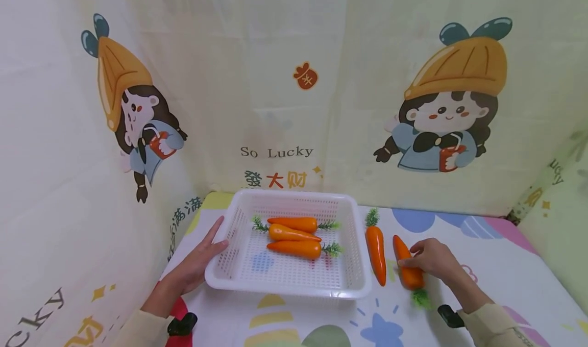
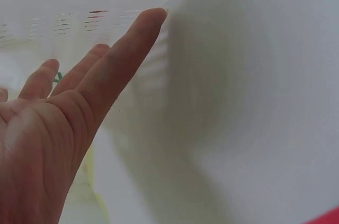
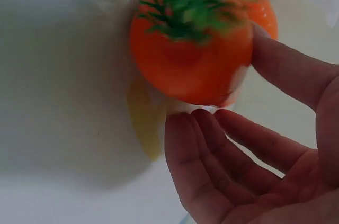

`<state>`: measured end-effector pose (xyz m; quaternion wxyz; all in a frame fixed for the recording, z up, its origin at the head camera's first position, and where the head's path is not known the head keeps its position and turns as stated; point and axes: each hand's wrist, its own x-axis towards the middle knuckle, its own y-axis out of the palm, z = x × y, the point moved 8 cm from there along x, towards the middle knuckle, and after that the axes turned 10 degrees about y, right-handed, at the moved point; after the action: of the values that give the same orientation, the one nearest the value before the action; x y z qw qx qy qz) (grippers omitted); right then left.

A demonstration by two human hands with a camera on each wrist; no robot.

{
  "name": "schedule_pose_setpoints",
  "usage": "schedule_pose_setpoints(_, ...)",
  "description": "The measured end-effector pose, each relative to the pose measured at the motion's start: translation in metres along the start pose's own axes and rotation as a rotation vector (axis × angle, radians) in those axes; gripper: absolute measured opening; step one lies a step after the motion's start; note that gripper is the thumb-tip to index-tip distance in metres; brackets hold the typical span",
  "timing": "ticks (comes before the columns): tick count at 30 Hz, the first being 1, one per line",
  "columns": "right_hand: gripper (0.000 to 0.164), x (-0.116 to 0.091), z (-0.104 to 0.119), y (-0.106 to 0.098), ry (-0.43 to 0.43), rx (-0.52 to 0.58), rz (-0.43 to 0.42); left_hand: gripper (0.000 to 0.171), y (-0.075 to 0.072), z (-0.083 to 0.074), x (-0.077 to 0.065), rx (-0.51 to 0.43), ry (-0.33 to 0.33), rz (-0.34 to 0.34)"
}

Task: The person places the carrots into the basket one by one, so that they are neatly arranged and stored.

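A white plastic basket (image 1: 287, 290) stands on the table with three toy carrots (image 1: 294, 250) lying in it, their green tops pointing both ways. At its left side is my left hand (image 1: 198, 260), fingers extended along the outer wall; in the left wrist view the straight fingers (image 2: 124, 57) lie against the slotted side. My right hand (image 1: 434, 260) pinches another toy carrot (image 1: 410, 278) right of the basket, thumb on one side and fingers on the other. Its green top (image 3: 190, 7) faces the right wrist camera. Between that carrot and the basket lies one more carrot (image 1: 376, 255).
The table is covered by a white cloth (image 1: 340, 316) printed with coloured shapes. Behind and at both sides hang pale curtains (image 1: 275, 107) with cartoon figures and lettering. Something red (image 1: 179, 331) shows under the left forearm.
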<state>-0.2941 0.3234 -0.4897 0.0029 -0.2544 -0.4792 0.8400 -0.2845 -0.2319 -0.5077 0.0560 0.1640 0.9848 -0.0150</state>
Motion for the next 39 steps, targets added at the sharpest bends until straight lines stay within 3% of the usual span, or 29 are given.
schedule_pose_setpoints(8,0.063,0.003,-0.008,0.008,0.073,0.122,0.019,0.078,0.000,0.001,-0.001,-0.001,-0.003,0.000)
schedule_pose_setpoints(17,0.055,0.003,-0.005,0.005,0.065,0.210,0.044,0.079,-0.002,-0.001,-0.002,0.003,0.002,-0.009)
schedule_pose_setpoints(33,0.059,-0.025,0.039,-0.023,-0.062,0.295,0.039,0.079,0.001,-0.004,-0.003,-0.006,0.010,0.046)
schedule_pose_setpoints(39,0.060,-0.037,0.061,-0.026,-0.123,0.307,0.061,0.081,0.000,-0.002,-0.002,-0.012,-0.016,0.023)
